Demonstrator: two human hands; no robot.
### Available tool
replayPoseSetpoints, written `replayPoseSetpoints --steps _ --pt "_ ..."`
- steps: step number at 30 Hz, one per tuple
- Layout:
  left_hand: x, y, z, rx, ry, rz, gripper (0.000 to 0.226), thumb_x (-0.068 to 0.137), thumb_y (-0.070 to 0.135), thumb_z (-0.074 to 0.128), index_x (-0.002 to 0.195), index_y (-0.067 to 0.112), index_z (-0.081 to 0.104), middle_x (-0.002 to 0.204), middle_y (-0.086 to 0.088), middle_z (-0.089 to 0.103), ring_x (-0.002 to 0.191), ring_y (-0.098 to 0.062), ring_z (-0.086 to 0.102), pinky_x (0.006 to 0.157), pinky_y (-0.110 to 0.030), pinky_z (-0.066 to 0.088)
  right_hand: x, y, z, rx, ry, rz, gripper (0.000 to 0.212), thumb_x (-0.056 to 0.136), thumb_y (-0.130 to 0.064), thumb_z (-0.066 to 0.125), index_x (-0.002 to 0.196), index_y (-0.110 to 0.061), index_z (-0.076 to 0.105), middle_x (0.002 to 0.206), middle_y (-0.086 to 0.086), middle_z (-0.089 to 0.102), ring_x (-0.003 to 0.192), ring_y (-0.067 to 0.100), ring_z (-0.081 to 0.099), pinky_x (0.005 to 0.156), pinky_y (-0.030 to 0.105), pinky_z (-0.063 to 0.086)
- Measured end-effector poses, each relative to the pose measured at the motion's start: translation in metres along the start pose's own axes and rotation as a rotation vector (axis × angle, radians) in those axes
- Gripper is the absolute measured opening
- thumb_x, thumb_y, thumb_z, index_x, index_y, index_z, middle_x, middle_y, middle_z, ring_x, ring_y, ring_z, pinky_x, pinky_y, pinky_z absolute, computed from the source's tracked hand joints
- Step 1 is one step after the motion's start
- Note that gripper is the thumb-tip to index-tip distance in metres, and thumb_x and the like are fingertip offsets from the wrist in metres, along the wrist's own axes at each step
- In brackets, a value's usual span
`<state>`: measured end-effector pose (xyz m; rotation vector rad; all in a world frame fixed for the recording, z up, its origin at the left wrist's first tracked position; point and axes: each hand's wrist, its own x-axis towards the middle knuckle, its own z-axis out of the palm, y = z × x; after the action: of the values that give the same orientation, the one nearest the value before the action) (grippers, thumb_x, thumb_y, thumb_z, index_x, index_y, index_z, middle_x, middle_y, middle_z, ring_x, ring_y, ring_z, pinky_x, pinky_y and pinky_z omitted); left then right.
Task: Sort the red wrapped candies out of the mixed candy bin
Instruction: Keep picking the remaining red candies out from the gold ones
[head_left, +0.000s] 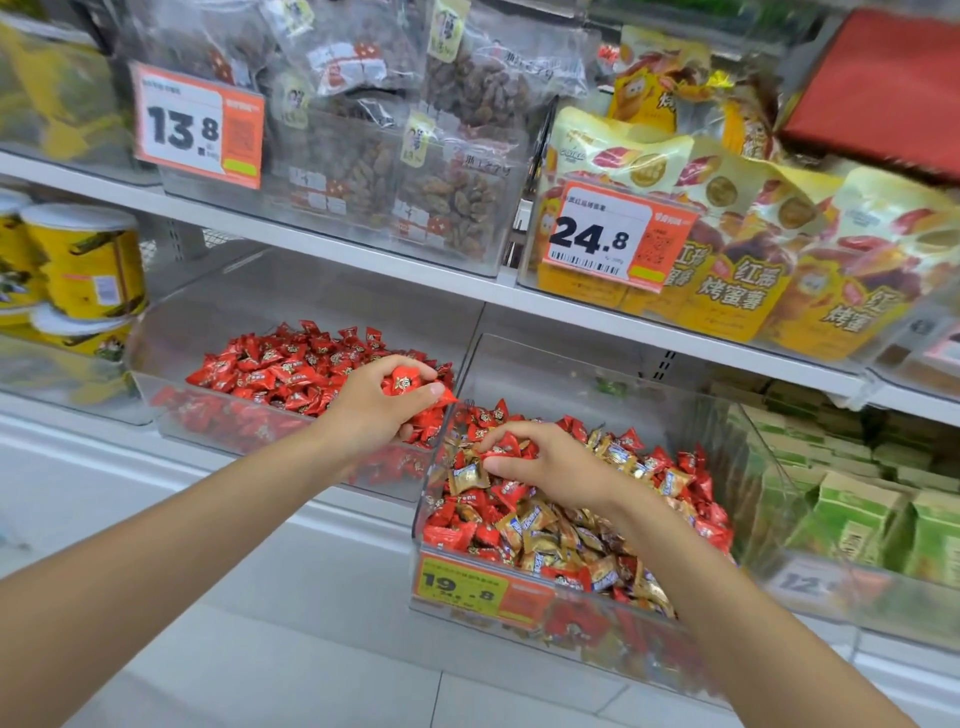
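Both clear bins stood open at the top. The shelf above (363, 265) left a tall gap over the red-candy bin (156, 374), whose back half lay bare. The mixed bin (519, 364) jutted forward past the shelf edge; its high clear walls barred sideways passage, and its far left corner held no candy.

the lower white shelf (291, 540) carries two clear bins side by side: the left bin (156, 364) holding only red wrapped candies (291, 364), the right mixed candy bin (582, 639) with red and gold pieces and a yellow price tag (462, 584). yellow canisters (83, 260) stand to the left, green boxes (852, 519) to the right. the upper shelf (363, 254) bears clear bins of bagged dried fruit (457, 197) and yellow snack pouches (737, 249).
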<state>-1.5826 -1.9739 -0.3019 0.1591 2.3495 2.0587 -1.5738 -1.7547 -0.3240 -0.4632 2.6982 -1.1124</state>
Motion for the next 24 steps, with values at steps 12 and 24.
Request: replayPoseSetpoints --steps 12,24 --pt "0.002 -0.004 -0.002 0.032 -0.017 -0.011 0.013 0.086 0.025 0.069 0.099 0.021 0.067 0.073 0.001 0.062 0.045 -0.006 0.05 0.045 -0.017 0.041 0.003 -0.007 0.05 -0.264 -0.224 -0.12 0.041 0.072 -0.041 0.076 0.107 -0.021 0.066 0.108 -0.003 0.066 0.101 0.017 0.06 0.091 0.041 0.049" --pt "0.0 -0.001 -0.004 0.007 -0.023 -0.004 0.015 0.086 0.025 0.069 0.101 0.027 0.067 0.071 0.002 0.063 0.044 -0.006 0.049 0.045 -0.017 0.041 -0.001 -0.012 0.004 0.243 -0.14 0.162 0.03 0.081 -0.018 0.076 0.108 -0.026 0.066 0.075 0.002 0.063 0.052 0.009 0.055 0.045 0.019 0.039"
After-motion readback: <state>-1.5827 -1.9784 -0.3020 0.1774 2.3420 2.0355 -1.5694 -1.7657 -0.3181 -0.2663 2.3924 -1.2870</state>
